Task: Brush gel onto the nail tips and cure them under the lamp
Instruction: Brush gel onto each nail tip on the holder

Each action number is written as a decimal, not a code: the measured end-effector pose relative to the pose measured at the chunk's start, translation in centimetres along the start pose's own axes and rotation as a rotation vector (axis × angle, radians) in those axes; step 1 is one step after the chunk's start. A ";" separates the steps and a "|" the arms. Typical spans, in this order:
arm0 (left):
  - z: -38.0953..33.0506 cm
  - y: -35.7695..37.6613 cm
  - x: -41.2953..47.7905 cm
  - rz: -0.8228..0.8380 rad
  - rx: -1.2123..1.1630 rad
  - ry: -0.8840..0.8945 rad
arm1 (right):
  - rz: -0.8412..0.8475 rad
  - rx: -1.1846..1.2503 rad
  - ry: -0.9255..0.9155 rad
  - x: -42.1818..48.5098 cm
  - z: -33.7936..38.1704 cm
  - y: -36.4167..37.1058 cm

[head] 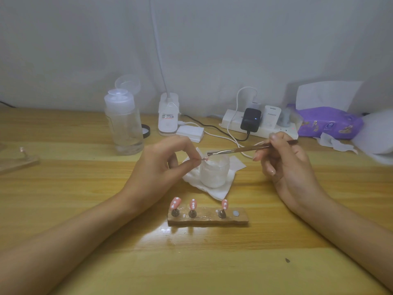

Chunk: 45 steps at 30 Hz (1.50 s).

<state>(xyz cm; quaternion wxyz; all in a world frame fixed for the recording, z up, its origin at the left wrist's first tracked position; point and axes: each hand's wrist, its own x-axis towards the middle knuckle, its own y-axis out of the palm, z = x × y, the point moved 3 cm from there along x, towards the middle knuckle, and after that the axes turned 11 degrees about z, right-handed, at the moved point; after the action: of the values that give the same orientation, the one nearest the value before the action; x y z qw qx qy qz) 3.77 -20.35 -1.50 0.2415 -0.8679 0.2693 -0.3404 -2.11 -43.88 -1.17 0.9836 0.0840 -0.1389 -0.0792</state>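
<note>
My left hand [163, 165] pinches a small pink nail tip on its stand [205, 159] over a clear gel jar [214, 171] that sits on a white tissue [221, 191]. My right hand [285, 165] grips a thin brush [251, 149], whose bristles hover just above the held tip. Nearer to me a wooden holder [207, 218] carries three pink white-dotted nail tips [193, 204] on pegs, with one bare magnet at its right end. The white curing lamp [168, 116] stands at the back with its neck rising out of view.
A clear plastic bottle [124, 126] with its lid flipped open stands at back left. A power strip [259, 124] with chargers and cables lies behind the jar. A purple wipe pack [329, 122] and crumpled tissue sit at back right. A glass item [17, 158] is at the left edge.
</note>
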 end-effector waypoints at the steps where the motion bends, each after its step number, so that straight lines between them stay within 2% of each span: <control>1: 0.0 0.0 0.0 -0.001 -0.001 0.001 | 0.018 -0.006 -0.009 0.0 0.0 0.1; 3: 0.0 0.0 0.0 -0.004 -0.006 -0.002 | 0.052 -0.039 -0.021 -0.1 0.0 0.3; 8: -0.1 0.0 0.1 -0.002 -0.006 -0.017 | 0.002 -0.005 -0.010 0.1 -0.2 -0.2; 12: -0.1 0.0 0.0 0.002 -0.028 -0.021 | 0.063 -0.029 -0.045 0.0 -0.1 0.1; 16: -0.2 0.1 0.1 0.008 -0.030 -0.021 | 0.010 -0.023 -0.021 0.0 -0.1 -0.2; 23: -0.2 0.0 0.0 0.010 -0.034 -0.012 | 0.035 -0.059 -0.015 -0.2 0.0 0.1; 29: -0.6 -0.1 0.0 0.011 -0.022 -0.025 | -0.036 0.103 -0.050 -0.3 0.8 -0.3; 32: -0.8 -0.2 0.1 0.018 -0.115 -0.033 | 0.046 0.121 -0.085 -0.1 1.8 -0.2; 37: -0.2 -0.7 0.4 0.012 -0.447 -0.135 | 0.225 -0.039 -0.162 -0.3 3.8 1.3; 41: 0.2 -1.3 0.3 -0.023 -0.583 -0.159 | 0.323 -0.151 -0.240 -0.7 5.2 2.8; 45: 0.0 -1.5 0.3 -0.025 -0.710 -0.168 | 0.385 -0.486 -0.249 -0.9 5.3 4.3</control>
<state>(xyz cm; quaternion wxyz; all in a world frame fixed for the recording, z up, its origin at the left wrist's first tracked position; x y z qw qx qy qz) 4.47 -19.43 -0.46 -0.0578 -0.9258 0.3393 -0.1560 -3.88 -40.25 4.42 0.9471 -0.1911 -0.2486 0.0678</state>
